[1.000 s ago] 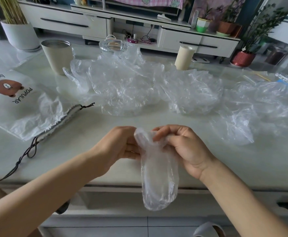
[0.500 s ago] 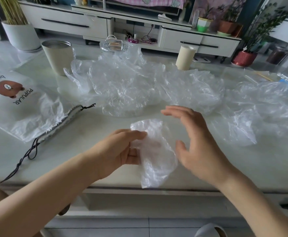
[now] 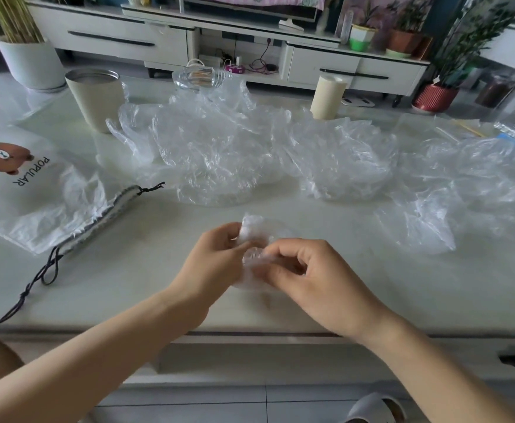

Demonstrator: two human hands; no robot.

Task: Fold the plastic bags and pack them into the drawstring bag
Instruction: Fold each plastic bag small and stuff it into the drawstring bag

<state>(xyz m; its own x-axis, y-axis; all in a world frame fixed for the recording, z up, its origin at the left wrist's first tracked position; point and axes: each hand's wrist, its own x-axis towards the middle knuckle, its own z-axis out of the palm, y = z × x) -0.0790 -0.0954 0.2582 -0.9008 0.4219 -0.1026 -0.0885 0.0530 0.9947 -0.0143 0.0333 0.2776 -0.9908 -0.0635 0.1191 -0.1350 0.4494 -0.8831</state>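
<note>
Surface (image 3: 372,294) first, since it's the biggest thing going: pale and glossy, with the whole job spread across it. Loose plastic bags (image 3: 219,148) sit crumpled in a row across the middle and right, probably dumped there so each one's an easy grab. The drawstring bag (image 3: 45,196) lies flat on the left, bear print up, mouth and cord pointing toward the person, so it looks parked ready for loading. Nothing visibly going in yet. A cup (image 3: 96,99) and a paper roll (image 3: 328,96) stand behind the pile, out of the way.

Both forearms reach in from the near edge and meet over the front middle. The left hand (image 3: 213,264) is curled with its fingers pinched on the left side of a small bag bundle (image 3: 253,257). The right hand (image 3: 320,279) is palm-down, knuckles up, fingers bent in and clamped on the other side. Whether the bundle is off the surface or touching it is hard to say; it's a bit blurred. Looks like mid-fold, squeezing it compact.
</note>
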